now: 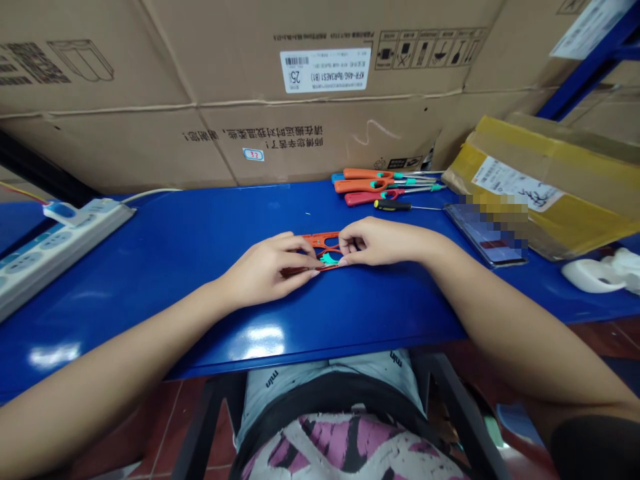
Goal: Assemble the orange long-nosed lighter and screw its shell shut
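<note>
Near the middle of the blue table, my left hand (277, 268) is closed round an orange lighter casing half (327, 268), with thumb and index finger pinching beside a green trigger piece (329, 259). My right hand (375, 241) has its fingers curled, its thumb and fingertips pinching the right end of the same casing. Just behind lies a second orange casing half (317, 239), lying between the two hands and partly covered by them. Small parts inside the casing are hidden by my fingertips.
Several long-necked lighters (367, 185) lie at the back, with a black-and-yellow screwdriver (393, 205) in front. A phone (487, 233) and a yellow-taped carton (550, 190) are right, a white object (593, 275) beyond. A power strip (55, 247) lies left. Large cardboard boxes (240, 80) stand behind.
</note>
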`<action>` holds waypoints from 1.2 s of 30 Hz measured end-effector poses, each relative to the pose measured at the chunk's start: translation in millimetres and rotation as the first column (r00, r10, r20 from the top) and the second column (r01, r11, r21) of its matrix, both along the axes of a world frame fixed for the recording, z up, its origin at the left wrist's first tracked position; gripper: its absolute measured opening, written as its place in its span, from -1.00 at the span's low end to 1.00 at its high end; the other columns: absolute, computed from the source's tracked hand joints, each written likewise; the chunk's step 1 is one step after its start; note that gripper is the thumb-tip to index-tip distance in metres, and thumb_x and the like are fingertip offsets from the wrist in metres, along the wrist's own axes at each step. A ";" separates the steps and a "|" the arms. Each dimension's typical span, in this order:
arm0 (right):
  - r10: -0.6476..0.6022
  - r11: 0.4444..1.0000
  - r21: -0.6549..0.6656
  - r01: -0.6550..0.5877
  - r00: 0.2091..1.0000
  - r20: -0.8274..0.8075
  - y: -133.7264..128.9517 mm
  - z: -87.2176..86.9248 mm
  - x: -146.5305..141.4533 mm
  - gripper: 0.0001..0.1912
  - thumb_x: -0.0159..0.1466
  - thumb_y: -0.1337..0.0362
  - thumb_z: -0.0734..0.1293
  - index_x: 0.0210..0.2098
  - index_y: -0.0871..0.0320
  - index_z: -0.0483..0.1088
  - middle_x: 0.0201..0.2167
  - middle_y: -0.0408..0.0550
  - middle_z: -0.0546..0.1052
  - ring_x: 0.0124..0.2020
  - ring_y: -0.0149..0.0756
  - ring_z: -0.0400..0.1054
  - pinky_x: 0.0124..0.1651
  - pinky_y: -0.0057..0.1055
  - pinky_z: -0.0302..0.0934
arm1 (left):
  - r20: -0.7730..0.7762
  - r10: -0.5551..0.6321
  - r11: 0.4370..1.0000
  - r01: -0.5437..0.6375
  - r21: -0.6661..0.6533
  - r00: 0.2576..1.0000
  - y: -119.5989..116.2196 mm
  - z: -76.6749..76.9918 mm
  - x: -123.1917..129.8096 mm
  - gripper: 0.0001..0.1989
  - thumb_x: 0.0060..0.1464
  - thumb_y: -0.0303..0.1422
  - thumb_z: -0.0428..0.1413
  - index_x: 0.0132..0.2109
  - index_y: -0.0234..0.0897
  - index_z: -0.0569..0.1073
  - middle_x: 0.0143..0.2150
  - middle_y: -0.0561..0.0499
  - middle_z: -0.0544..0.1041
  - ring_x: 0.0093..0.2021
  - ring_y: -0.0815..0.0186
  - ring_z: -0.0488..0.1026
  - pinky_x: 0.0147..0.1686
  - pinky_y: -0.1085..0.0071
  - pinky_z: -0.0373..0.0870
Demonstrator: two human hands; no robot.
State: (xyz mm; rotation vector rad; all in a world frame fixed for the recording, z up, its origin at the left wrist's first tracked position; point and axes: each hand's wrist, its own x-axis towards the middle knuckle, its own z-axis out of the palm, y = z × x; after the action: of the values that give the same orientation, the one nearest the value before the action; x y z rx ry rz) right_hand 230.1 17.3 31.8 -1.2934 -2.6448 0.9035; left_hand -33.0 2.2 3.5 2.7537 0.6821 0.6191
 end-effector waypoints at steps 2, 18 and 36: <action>0.006 1.000 0.000 -0.006 1.000 -0.006 -0.3 0.1 0.2 -0.85 0.25 0.19 0.37 -0.35 0.15 0.42 -0.38 -0.14 0.50 -0.41 -0.39 0.30 -0.34 -0.43 0.08 | 0.004 -0.016 1.000 0.016 0.020 1.000 0.1 -2.2 0.9 -0.78 0.32 -0.34 0.11 -0.01 -0.15 0.65 -0.08 -0.07 0.60 -0.13 0.25 0.49 -0.08 0.33 0.42; 0.053 0.998 0.024 -0.052 0.998 -0.040 3.2 -2.1 5.7 -0.89 0.23 0.28 0.35 -0.29 0.17 0.50 -0.35 -0.09 0.56 -0.38 -0.36 0.35 -0.31 -0.42 0.16 | 0.004 0.005 0.999 -0.005 0.033 1.000 -0.4 -7.5 2.2 -0.76 0.34 -0.35 0.08 -0.01 -0.21 0.64 -0.06 -0.08 0.61 -0.07 0.23 0.50 -0.04 0.29 0.43; -0.019 0.999 -0.024 0.021 0.998 0.067 6.5 13.1 22.2 -0.70 0.22 -0.01 0.40 -0.32 0.11 0.52 -0.35 -0.08 0.59 -0.37 -0.29 0.38 -0.31 -0.37 0.17 | -0.045 0.068 0.997 -0.066 0.048 0.997 2.0 -4.0 0.5 -0.71 0.32 -0.23 0.10 0.05 -0.24 0.59 -0.02 -0.11 0.63 -0.08 0.19 0.51 -0.05 0.27 0.46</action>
State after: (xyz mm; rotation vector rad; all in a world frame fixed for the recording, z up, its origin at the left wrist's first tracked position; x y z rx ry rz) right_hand 252.3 23.8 44.9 -1.3769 -2.6734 0.9094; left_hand -32.5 4.2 -0.5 2.8065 0.7832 0.5935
